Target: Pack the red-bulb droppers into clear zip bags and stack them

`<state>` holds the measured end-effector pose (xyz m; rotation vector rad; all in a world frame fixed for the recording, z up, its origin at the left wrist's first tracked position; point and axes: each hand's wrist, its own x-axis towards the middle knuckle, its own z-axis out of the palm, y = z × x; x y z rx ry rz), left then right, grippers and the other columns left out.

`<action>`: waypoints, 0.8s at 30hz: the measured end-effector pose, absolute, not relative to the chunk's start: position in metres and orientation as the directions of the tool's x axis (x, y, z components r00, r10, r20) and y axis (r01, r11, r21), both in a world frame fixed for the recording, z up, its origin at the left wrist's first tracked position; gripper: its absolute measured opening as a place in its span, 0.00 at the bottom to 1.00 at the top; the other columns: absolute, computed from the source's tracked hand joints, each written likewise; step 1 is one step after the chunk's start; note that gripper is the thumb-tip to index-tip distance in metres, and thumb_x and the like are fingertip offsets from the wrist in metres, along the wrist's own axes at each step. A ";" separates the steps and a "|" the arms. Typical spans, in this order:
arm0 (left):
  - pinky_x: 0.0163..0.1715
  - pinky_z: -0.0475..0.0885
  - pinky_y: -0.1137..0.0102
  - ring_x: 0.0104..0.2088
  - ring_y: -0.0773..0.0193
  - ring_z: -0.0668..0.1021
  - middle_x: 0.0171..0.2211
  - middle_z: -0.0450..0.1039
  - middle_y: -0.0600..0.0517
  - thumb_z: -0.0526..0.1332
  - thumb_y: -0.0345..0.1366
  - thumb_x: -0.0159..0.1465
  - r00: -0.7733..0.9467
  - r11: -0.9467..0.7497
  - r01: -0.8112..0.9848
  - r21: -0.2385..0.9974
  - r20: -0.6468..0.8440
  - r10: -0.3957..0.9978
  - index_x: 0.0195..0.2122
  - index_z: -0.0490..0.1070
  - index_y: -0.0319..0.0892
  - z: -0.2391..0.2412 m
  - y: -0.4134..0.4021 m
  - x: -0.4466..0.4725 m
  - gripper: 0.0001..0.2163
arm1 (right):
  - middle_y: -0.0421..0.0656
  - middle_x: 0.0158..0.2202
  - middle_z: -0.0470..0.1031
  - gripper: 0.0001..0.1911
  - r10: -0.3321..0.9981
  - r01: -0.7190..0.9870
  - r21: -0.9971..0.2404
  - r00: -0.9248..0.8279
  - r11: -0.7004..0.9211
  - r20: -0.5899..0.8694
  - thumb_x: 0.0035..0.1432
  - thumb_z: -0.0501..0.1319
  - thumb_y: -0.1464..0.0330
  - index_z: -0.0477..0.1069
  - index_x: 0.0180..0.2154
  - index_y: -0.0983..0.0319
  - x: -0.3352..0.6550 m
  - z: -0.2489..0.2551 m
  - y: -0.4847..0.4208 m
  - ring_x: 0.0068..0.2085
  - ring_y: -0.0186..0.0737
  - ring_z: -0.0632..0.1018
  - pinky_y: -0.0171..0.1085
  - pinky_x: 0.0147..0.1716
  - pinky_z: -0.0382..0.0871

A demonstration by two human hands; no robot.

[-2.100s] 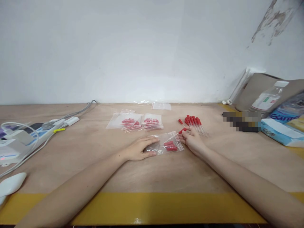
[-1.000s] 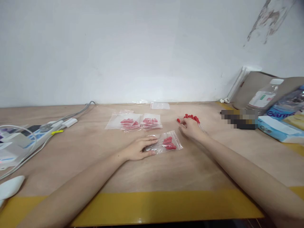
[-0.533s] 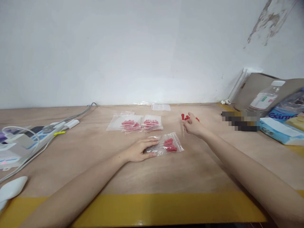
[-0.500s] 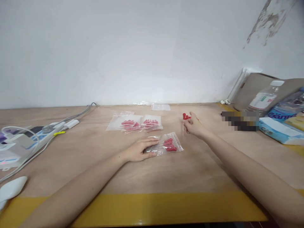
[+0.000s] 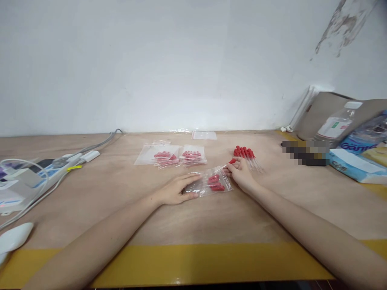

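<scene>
Left hand (image 5: 179, 188) flat on bag (image 5: 202, 184), right hand (image 5: 236, 171) pinching red-bulbed dropper (image 5: 231, 161)

Both arms are bare as far as they show and reach in from the lower corners, slanting toward each other; the left forearm (image 5: 111, 233) ends in a nearly straight left wrist (image 5: 157, 197), a small dark spot (image 5: 151, 198) just behind it; the left hand (image 5: 177, 189) lies low with its palm down, its fingers (image 5: 192, 177) stretched toward the right hand (image 5: 244, 176) and its thumb (image 5: 190, 196) spread well apart from them; the right forearm (image 5: 302, 223) mirrors that slant; the right hand's thumb and index finger meet in a pinch, other fingers below them; the hands are apart
</scene>
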<state>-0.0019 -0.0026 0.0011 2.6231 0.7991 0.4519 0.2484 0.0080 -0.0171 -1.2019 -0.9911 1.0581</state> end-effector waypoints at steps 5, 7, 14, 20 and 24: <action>0.58 0.55 0.60 0.60 0.55 0.58 0.62 0.49 0.49 0.57 0.46 0.61 0.781 -0.770 0.477 0.424 0.196 0.593 0.62 0.48 0.48 0.004 -0.005 -0.002 0.30 | 0.36 0.27 0.70 0.15 0.989 -0.016 -0.997 0.133 0.072 0.069 0.45 0.63 0.67 0.58 0.33 0.58 0.256 -0.017 0.001 0.28 0.33 0.75 0.36 0.31 0.73; 0.59 0.55 0.60 0.60 0.55 0.57 0.62 0.49 0.50 0.57 0.46 0.61 0.780 -0.766 0.485 0.422 0.187 0.597 0.62 0.48 0.49 0.004 -0.005 -0.002 0.30 | 0.37 0.26 0.72 0.15 0.998 0.068 -0.997 0.049 0.048 0.051 0.41 0.66 0.65 0.62 0.30 0.60 0.263 -0.018 0.003 0.27 0.32 0.74 0.34 0.28 0.71; 0.58 0.55 0.60 0.60 0.56 0.58 0.62 0.50 0.49 0.56 0.46 0.61 0.789 -0.783 0.477 0.401 0.197 0.582 0.62 0.47 0.48 0.003 -0.004 -0.002 0.30 | 0.39 0.25 0.74 0.17 0.991 0.196 -0.974 -0.095 0.116 0.099 0.36 0.68 0.61 0.70 0.29 0.63 0.260 -0.019 0.015 0.26 0.33 0.73 0.33 0.26 0.67; 0.58 0.56 0.61 0.60 0.55 0.59 0.62 0.50 0.49 0.56 0.46 0.61 0.790 -0.783 0.476 0.400 0.195 0.581 0.62 0.47 0.47 0.001 -0.003 -0.002 0.30 | 0.34 0.17 0.70 0.16 0.993 0.190 -0.982 -0.117 0.019 -0.003 0.38 0.67 0.63 0.67 0.30 0.61 0.251 -0.007 0.001 0.15 0.28 0.66 0.29 0.14 0.57; 0.58 0.56 0.61 0.60 0.55 0.59 0.62 0.51 0.49 0.57 0.46 0.61 0.789 -0.785 0.476 0.398 0.202 0.580 0.62 0.47 0.47 0.001 -0.003 -0.002 0.30 | 0.31 0.13 0.66 0.18 0.986 0.215 -0.975 -0.164 0.058 0.023 0.39 0.67 0.62 0.66 0.33 0.62 0.255 -0.005 -0.002 0.13 0.25 0.62 0.27 0.12 0.53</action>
